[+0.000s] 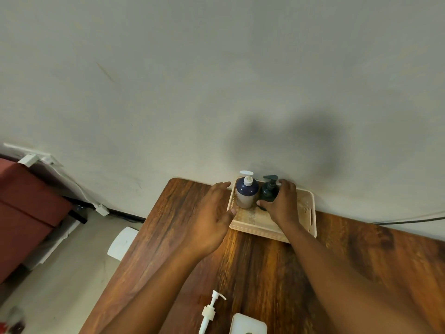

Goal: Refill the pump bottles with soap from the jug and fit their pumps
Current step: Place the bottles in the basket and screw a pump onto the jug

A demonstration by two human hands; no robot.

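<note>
A cream basket tray sits against the wall on the wooden table. In it stand two pump bottles: a dark blue and tan one with a white pump and a dark green one with a dark pump. My right hand is wrapped around the dark green bottle. Beside the tray's left edge, my left hand hovers with fingers spread and holds nothing. A loose white pump lies on the table near me, next to a white bottle top at the frame's bottom edge.
The table's left edge drops to a pale floor with a white panel. A red-brown cabinet stands at far left. A black cable runs along the wall at right.
</note>
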